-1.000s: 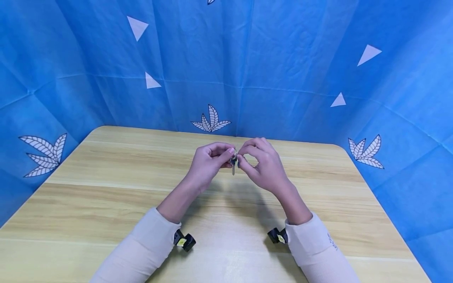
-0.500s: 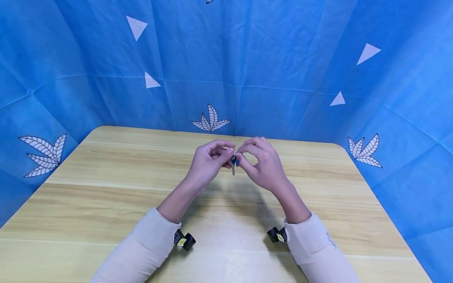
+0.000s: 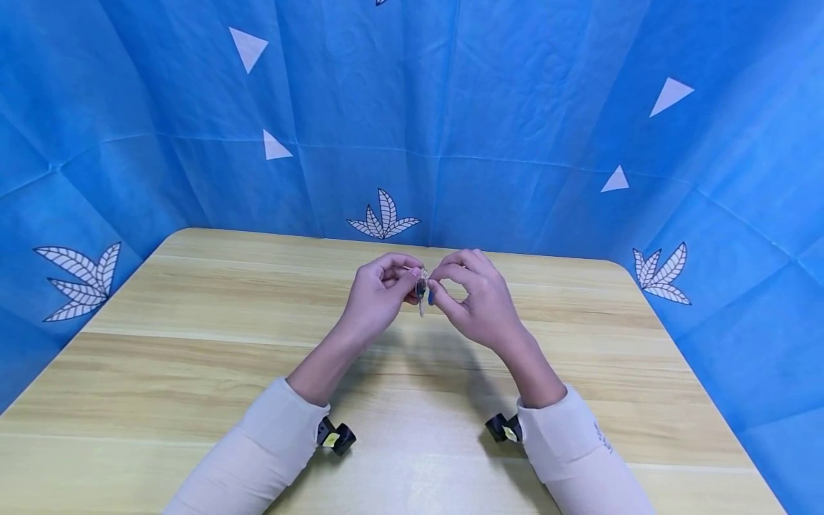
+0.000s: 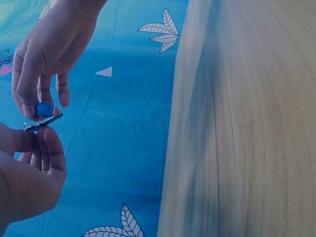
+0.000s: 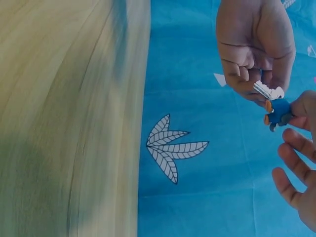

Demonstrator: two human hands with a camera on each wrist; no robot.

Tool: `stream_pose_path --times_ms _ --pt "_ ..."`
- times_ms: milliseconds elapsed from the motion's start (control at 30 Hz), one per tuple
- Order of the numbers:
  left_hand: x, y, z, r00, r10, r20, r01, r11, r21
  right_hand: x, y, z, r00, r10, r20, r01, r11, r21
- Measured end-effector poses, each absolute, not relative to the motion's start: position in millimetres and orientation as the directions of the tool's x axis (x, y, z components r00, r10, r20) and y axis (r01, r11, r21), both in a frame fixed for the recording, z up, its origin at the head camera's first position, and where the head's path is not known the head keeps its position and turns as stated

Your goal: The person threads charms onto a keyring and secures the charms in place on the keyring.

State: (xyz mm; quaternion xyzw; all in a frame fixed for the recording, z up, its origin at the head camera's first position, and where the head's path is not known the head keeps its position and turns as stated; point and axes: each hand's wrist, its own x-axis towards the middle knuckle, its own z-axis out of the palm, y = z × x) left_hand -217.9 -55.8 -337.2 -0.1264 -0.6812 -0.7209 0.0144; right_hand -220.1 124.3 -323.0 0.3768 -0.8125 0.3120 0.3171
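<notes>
Between the two hands, above the table (image 3: pixel 412 400), hangs a metal key (image 3: pixel 421 307) with a dark head. My left hand (image 3: pixel 380 297) pinches the key's ring end between thumb and fingers. A small blue figure charm (image 5: pixel 280 108) with orange feet is pinched by the thumb and forefinger of my right hand (image 3: pixel 479 300). In the right wrist view the key's toothed silver blade (image 5: pixel 265 90) shows right beside the charm. The left wrist view shows the charm close above the left fingertips. The ring is mostly covered by the fingers.
A blue curtain (image 3: pixel 515 107) with white triangles and leaf prints stands behind the table and along both sides. A black wrist camera (image 3: pixel 344 438) sits under the left sleeve, another (image 3: pixel 497 428) under the right.
The key has swung slightly left and turned edge-on, and more of the blue charm shows by the right fingertips. Both hands have shifted only slightly, still pinching.
</notes>
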Motion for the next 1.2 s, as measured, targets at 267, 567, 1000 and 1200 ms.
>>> stream_pose_path --times_ms 267,567,1000,1200 --pt "-216.7 -56.6 -336.4 -0.958 0.2 0.205 0.202 -0.036 0.979 -219.3 125.0 -321.1 -0.529 -0.382 0.758 -0.798 0.529 -0.29" --pt "-218.2 -56.6 -337.0 -0.964 0.187 0.187 0.181 -0.047 0.982 -219.8 124.0 -321.3 -0.527 -0.412 0.743 -0.802 0.531 -0.274" --pt "-214.5 -57.3 -331.2 -0.967 0.158 0.201 0.206 0.015 0.979 -220.1 118.5 -326.7 -0.497 -0.45 0.742 -0.809 0.549 -0.209" --pt "-221.6 -63.7 -338.7 -0.949 0.176 0.263 0.28 0.077 0.957 -219.2 117.1 -326.5 -0.493 -0.426 0.759 -0.809 0.546 -0.219"
